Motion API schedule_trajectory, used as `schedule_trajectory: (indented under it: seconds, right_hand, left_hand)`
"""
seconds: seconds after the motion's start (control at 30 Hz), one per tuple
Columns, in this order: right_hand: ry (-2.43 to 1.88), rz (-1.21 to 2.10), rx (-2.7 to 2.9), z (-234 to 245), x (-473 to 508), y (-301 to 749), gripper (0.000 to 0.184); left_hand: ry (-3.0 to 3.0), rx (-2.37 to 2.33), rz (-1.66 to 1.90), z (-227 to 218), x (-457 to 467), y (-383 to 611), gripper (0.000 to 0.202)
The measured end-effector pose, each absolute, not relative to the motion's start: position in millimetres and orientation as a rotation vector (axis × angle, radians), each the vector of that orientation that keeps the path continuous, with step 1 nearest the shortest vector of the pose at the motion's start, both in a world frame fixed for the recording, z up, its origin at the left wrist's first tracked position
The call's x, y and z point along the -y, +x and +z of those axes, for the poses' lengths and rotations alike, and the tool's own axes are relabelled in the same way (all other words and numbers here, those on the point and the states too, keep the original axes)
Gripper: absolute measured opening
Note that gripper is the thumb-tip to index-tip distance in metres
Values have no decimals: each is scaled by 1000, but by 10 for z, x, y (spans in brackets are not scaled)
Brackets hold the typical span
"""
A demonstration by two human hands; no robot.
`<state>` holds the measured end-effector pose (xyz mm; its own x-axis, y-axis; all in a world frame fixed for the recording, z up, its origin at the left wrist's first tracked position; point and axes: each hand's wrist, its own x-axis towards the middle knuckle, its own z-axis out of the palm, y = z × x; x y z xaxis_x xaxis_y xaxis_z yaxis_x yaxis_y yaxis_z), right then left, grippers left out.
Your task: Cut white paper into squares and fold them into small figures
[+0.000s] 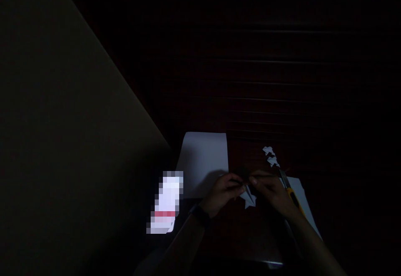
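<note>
Between my two hands is a small folded piece of white paper (249,201), its pointed corners hanging below my fingers. My left hand (224,190), with a dark band at the wrist, pinches its left side. My right hand (269,189) closes on its upper right part with thumb and fingers together. Both sets of fingertips nearly meet and cover the paper's top. Just beyond my right hand lies a utility knife (294,196) with a yellow and black handle, its blade pointing away from me.
A large white sheet (205,154) lies behind my left hand. Several small folded paper pieces (271,157) sit at the back right. More white paper (305,203) is under the knife. A lit screen (166,203), blurred out, stands at the left near a pale wall (62,142). The light is very dim.
</note>
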<state>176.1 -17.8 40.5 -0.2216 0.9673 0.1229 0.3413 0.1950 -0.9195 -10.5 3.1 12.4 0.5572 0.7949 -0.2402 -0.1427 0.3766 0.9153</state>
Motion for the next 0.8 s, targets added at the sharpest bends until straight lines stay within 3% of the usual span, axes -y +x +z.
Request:
schedule_trajectory:
  seconds: [0.53, 0.8]
  right_hand:
    - [-1286, 1015, 1729, 455, 190, 1742, 34]
    - [-1284, 1094, 1826, 415, 175, 1738, 26]
  left_hand:
    - [1061, -771, 721, 102, -24, -77, 32]
    - [1232, -854, 694, 30, -33, -65, 37]
